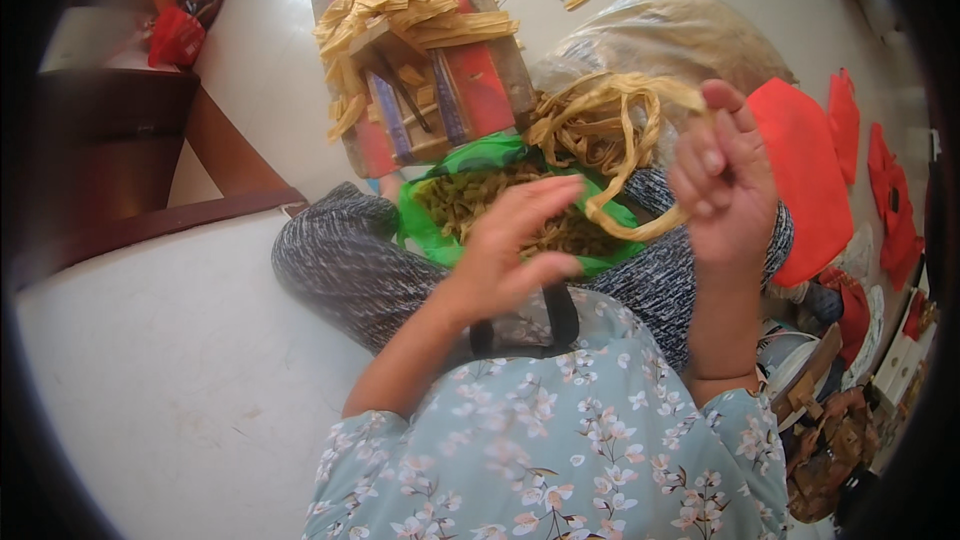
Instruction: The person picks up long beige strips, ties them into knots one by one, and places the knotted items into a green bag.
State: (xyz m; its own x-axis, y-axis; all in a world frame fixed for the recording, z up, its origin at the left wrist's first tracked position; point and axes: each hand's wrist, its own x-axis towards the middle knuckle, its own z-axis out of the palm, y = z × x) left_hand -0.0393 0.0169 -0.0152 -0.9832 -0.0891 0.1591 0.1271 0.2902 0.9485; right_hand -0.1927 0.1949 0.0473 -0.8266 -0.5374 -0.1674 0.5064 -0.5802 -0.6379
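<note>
My right hand point(724, 172), raised at the right, grips a long looped strip of dried tan plant material point(630, 120). The loop hangs to the left of its fingers. My left hand point(517, 247), slightly blurred, is above a green plastic bag point(431, 229) on my lap, fingers and thumb apart, with nothing in it. Short chopped pieces point(469, 199) fill the bag. Beyond it stands a low board with red parts point(480, 90), bearing a wooden block with a dark blade or bar point(397, 86) and a heap of cut flat strips point(397, 0).
A large translucent sack point(675, 30) lies beyond my right hand, with more coiled strips point(585, 135) beside it. Red fabric bags point(802, 180) lie at the right. Dark wooden furniture point(120, 142) stands at the left. A few loose pieces point(576, 1) are on the floor.
</note>
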